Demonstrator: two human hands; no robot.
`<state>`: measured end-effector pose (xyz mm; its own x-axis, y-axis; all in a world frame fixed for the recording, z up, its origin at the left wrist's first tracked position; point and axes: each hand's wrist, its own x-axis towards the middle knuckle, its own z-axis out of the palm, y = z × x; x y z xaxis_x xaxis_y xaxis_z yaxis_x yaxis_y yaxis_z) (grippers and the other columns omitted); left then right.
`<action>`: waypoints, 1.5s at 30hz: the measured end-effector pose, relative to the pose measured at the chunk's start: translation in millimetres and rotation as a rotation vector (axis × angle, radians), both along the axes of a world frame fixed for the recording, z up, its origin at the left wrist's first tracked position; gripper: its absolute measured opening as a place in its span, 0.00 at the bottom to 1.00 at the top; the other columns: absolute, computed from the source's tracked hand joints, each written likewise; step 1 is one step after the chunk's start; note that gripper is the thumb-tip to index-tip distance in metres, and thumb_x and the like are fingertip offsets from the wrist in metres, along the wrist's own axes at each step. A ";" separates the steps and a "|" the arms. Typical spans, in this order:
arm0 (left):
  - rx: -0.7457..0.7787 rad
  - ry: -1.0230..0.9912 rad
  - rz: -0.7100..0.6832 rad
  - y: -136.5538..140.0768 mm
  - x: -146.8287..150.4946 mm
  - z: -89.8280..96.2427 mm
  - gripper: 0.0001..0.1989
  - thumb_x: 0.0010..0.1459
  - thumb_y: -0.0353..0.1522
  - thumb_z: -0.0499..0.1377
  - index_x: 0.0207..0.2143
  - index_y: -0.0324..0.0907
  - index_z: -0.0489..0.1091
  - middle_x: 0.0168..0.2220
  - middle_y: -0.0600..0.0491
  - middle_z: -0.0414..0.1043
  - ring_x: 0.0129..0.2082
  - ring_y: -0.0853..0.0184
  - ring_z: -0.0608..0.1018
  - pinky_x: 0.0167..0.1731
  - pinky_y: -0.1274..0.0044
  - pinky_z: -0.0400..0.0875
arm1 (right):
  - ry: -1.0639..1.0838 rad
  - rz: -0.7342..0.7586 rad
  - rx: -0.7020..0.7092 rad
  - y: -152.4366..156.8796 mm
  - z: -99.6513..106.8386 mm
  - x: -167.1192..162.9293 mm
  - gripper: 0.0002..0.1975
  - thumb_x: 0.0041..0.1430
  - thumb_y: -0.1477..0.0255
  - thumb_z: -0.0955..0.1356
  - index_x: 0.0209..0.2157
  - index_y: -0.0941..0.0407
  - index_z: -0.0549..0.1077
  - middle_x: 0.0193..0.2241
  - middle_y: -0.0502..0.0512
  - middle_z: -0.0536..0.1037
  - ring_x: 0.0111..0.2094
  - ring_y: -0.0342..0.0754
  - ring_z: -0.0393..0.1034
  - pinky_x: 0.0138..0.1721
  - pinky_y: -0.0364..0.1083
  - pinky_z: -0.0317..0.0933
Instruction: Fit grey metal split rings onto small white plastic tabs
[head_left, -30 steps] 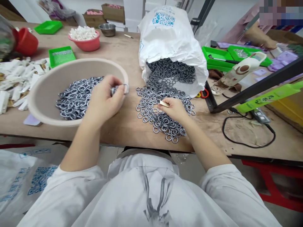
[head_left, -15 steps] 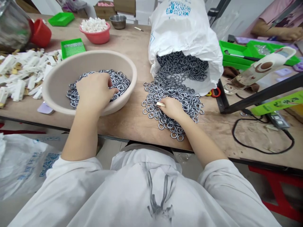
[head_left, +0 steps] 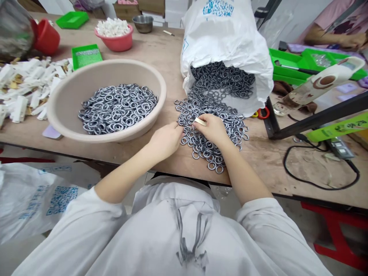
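Many grey metal rings (head_left: 207,147) lie in a loose pile on the table, spilling from the mouth of a white sack (head_left: 221,42). At the pile's left edge is my left hand (head_left: 166,141), its fingers pinched together; what they hold, if anything, is hidden. My right hand (head_left: 214,130) rests over the middle of the pile, closed on a small flat cream-coloured stick (head_left: 200,122) that pokes out between thumb and fingers. A wide beige basin (head_left: 61,103) stands to the left, with a heap of the same rings inside.
White plastic pieces (head_left: 28,84) are heaped at far left. Behind the basin are a green tray (head_left: 76,63) and a red bowl (head_left: 117,42) of white parts. On the right stand a black metal frame (head_left: 310,119), a bottle (head_left: 322,84) and a looped cable (head_left: 287,172). A co-worker's arm (head_left: 330,38) shows beyond.
My left hand has left the basin and moved right to the edge of the ring pile. My right hand has shifted slightly, still gripping the stick.
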<state>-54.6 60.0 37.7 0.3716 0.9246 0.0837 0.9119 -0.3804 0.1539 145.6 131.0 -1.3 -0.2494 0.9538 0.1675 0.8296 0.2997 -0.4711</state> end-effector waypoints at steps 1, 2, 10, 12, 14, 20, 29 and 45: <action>-0.047 0.033 0.035 6.9 8.6 -13.3 0.16 0.66 0.35 0.49 0.46 0.37 0.72 0.45 0.42 0.72 0.43 0.58 0.76 0.42 0.69 0.70 | 0.045 -0.014 0.016 -0.1 -0.8 3.3 0.13 0.59 0.62 0.68 0.37 0.55 0.79 0.36 0.56 0.80 0.37 0.52 0.71 0.38 0.48 0.58; -0.073 0.046 0.062 14.2 14.5 -25.1 0.15 0.65 0.35 0.50 0.46 0.37 0.72 0.45 0.41 0.71 0.43 0.56 0.76 0.42 0.68 0.70 | 0.084 -0.024 0.029 -0.3 -2.0 6.5 0.13 0.58 0.62 0.67 0.36 0.56 0.79 0.34 0.56 0.80 0.36 0.51 0.71 0.37 0.47 0.58; -0.106 -0.430 0.002 37.0 11.9 -39.4 0.11 0.62 0.34 0.54 0.29 0.39 0.71 0.30 0.49 0.70 0.34 0.62 0.72 0.37 0.73 0.65 | 0.492 0.106 -0.099 -6.2 -7.8 8.5 0.14 0.55 0.61 0.69 0.38 0.57 0.77 0.31 0.53 0.78 0.32 0.47 0.69 0.35 0.46 0.61; -0.234 -0.689 -0.014 34.1 14.8 -34.4 0.14 0.62 0.37 0.54 0.26 0.39 0.69 0.25 0.53 0.67 0.27 0.67 0.69 0.31 0.76 0.63 | 0.670 0.231 -0.184 -10.3 -6.0 3.0 0.18 0.53 0.59 0.72 0.41 0.55 0.77 0.35 0.53 0.79 0.34 0.47 0.70 0.37 0.47 0.63; -0.367 -0.933 -0.055 30.9 20.3 -32.1 0.13 0.62 0.39 0.54 0.30 0.39 0.70 0.23 0.55 0.66 0.24 0.69 0.67 0.27 0.78 0.62 | 0.803 0.294 -0.235 -14.0 -4.6 -1.7 0.20 0.49 0.56 0.74 0.40 0.54 0.76 0.35 0.53 0.79 0.35 0.47 0.70 0.38 0.47 0.64; -0.464 -1.113 -0.041 33.7 32.5 -42.7 0.16 0.62 0.42 0.54 0.32 0.38 0.70 0.22 0.55 0.67 0.21 0.71 0.69 0.23 0.80 0.62 | 0.935 0.210 -0.286 -14.2 -9.1 -5.5 0.19 0.47 0.56 0.74 0.33 0.55 0.74 0.28 0.49 0.74 0.30 0.44 0.67 0.33 0.46 0.64; -0.236 -1.043 0.061 40.2 31.3 -50.6 0.11 0.59 0.39 0.58 0.31 0.39 0.73 0.26 0.54 0.73 0.28 0.69 0.73 0.28 0.80 0.65 | 0.806 0.070 -0.187 -14.4 -12.2 -6.7 0.15 0.53 0.58 0.71 0.28 0.56 0.71 0.25 0.49 0.73 0.28 0.45 0.65 0.33 0.46 0.61; -0.739 -1.667 0.036 24.6 34.7 -37.0 0.22 0.53 0.48 0.62 0.23 0.41 0.60 0.16 0.61 0.56 0.14 0.78 0.57 0.14 0.82 0.51 | 0.430 0.221 0.089 -33.1 16.2 2.9 0.22 0.63 0.51 0.62 0.29 0.54 0.71 0.24 0.51 0.70 0.26 0.45 0.63 0.30 0.45 0.55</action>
